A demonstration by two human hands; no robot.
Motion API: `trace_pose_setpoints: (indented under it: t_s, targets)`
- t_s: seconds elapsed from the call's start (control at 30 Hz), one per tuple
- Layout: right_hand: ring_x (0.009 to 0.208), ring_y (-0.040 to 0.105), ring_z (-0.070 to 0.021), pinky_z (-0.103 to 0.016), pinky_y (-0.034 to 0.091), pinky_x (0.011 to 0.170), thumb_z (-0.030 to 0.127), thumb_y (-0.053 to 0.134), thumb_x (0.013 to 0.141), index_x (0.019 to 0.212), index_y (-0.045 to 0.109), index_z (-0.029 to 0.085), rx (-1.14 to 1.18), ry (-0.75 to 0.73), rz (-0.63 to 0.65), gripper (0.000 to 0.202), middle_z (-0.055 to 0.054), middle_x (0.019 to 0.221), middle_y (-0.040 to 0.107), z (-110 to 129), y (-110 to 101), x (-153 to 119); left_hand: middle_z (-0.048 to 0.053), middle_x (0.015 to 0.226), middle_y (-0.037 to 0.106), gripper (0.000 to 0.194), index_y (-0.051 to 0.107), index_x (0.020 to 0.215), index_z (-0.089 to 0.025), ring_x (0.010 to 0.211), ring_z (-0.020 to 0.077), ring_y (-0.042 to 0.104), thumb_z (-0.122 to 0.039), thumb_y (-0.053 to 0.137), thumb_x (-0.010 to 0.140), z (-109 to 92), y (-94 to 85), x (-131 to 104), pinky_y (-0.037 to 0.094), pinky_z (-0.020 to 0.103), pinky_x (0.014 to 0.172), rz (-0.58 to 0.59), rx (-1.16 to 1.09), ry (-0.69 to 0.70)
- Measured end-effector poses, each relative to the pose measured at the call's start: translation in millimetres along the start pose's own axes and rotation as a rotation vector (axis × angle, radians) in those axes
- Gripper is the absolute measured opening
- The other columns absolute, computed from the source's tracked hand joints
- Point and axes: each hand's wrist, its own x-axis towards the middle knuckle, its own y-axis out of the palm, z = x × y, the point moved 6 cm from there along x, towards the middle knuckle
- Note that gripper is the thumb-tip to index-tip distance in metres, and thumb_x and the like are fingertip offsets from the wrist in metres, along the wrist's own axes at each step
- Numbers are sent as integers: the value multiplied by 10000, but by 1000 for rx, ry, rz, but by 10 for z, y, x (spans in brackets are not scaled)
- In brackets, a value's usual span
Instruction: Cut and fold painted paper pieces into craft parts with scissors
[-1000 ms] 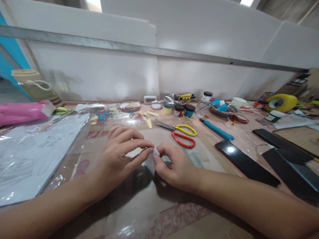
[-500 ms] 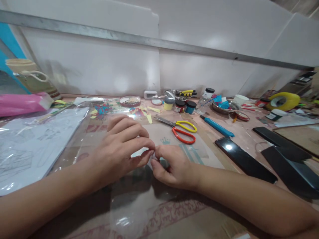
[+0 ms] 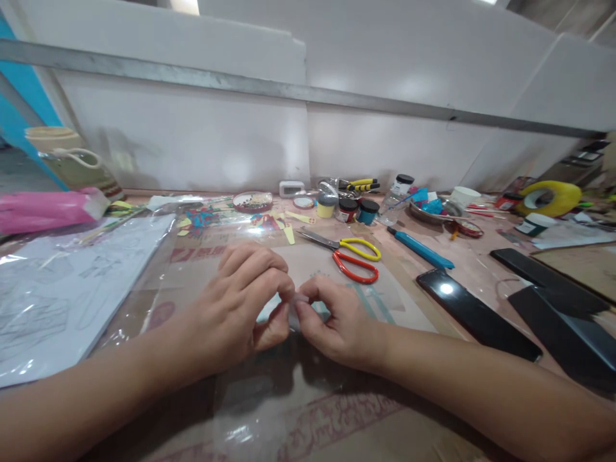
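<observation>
Between the fingertips of both hands is a small, pale, translucent piece (image 3: 299,299), thin like film or paper; its exact kind is unclear. My left hand (image 3: 250,298) pinches it from the left with thumb and forefinger, the other fingers curled above. From the right, my right hand (image 3: 337,314) pinches the same piece between thumb and bent forefinger. Both hands are over a clear plastic sheet (image 3: 250,410) covering printed cardboard. Just beyond them lie scissors (image 3: 344,250) with one yellow and one red handle, blades pointing left.
A blue cutter (image 3: 421,248) and a black phone (image 3: 476,314) lie right of the scissors. Paint jars (image 3: 347,210), a metal bowl (image 3: 433,212) and yellow tape (image 3: 551,197) stand along the back. Drawings on paper (image 3: 81,289) and a pink packet (image 3: 48,210) are at left.
The left thumb and forefinger have closed into a tighter pinch, and the right fingers have shifted slightly. More of the pale piece shows between the hands. The camera view has tilted up a little.
</observation>
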Motion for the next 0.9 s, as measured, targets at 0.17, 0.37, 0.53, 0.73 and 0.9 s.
trace_pose_setpoints:
  t_s: [0.17, 0.37, 0.53, 0.73, 0.9]
  targets:
    - [559, 487, -97, -198, 417, 521, 231, 513, 952, 859, 488, 220, 59, 37, 4, 97, 38, 706, 537, -12, -11, 11, 29, 896, 589, 195, 509, 920, -206, 858, 200, 555, -27, 531, 846, -15, 20, -33, 446, 349, 811, -14, 26, 5]
    - [597, 487, -113, -232, 413, 566, 241, 497, 986, 902, 473, 226, 152, 121, -3, 89, 37, 727, 510, -113, 5, -3, 16, 925, 616, 117, 509, 947, -217, 874, 195, 596, -161, 609, 924, 110, 53, -92, 454, 356, 837, -98, -10, -85]
    - [562, 492, -107, -238, 396, 554, 306, 493, 1023, 928, 476, 230, 315, 213, 1, 123, 58, 695, 479, -208, 61, -18, 26, 959, 626, 183, 545, 1023, -219, 900, 198, 607, -235, 699, 926, 188, 17, -107, 469, 353, 828, -176, 10, -112]
    - [607, 567, -124, -247, 442, 596, 383, 506, 1021, 982, 515, 214, 371, 238, 52, 174, 34, 704, 573, -233, 70, -14, -4, 866, 638, 102, 654, 990, -276, 814, 191, 551, -185, 669, 947, 134, -47, -54, 413, 371, 783, -164, 106, -34]
    - [590, 620, -148, -257, 477, 564, 559, 506, 970, 823, 554, 201, 540, 497, 119, 390, 5, 656, 612, -346, 138, 20, 14, 884, 645, 90, 653, 938, -233, 827, 199, 547, -158, 613, 966, 128, 37, -84, 408, 364, 803, -98, 107, 0]
